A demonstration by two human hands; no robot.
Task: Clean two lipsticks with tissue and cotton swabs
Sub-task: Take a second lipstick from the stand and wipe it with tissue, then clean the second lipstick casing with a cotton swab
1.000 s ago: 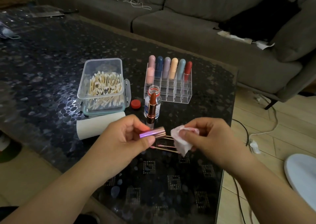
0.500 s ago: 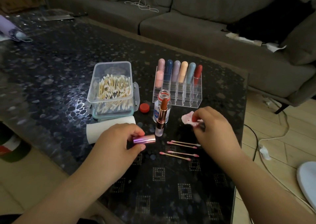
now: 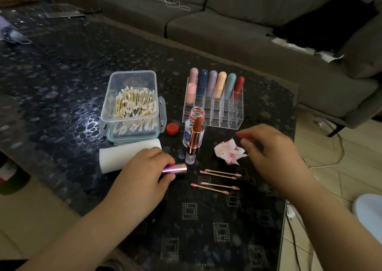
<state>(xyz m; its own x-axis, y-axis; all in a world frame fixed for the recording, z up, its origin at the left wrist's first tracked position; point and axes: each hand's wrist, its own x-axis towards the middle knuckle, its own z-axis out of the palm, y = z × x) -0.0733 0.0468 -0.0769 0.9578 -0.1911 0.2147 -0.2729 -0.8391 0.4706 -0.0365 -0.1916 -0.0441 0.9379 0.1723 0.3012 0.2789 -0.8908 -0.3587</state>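
A grey fabric sofa (image 3: 227, 28) fills the top of the frame, and below it a dark glossy table with a pebble pattern (image 3: 62, 68) takes up most of the rest. At centre left stands a clear plastic box of cotton swabs (image 3: 132, 107), with a white tissue roll (image 3: 122, 154) lying just below it. To the right, at upper centre, a clear acrylic organiser (image 3: 215, 103) holds a row of pastel tubes. In front of it stands a small clear glass bottle (image 3: 194, 126), its red cap (image 3: 172, 128) on the table beside it.

The left hand (image 3: 144, 179), at lower centre, pinches a shiny pink-purple metallic lipstick cap (image 3: 175, 168) between thumb and fingers, the cap lying sideways. The right hand (image 3: 275, 155), motion-blurred at centre right, has its fingers loosely spread and holds nothing. Just left of it a crumpled white tissue stained pink (image 3: 229, 151) lies on the table.

The uncapped brown-red lipstick in a rose-gold tube (image 3: 194, 140) stands upright at centre, in front of the bottle. Four pink-tipped used cotton swabs (image 3: 219, 179) lie below it, between the hands.
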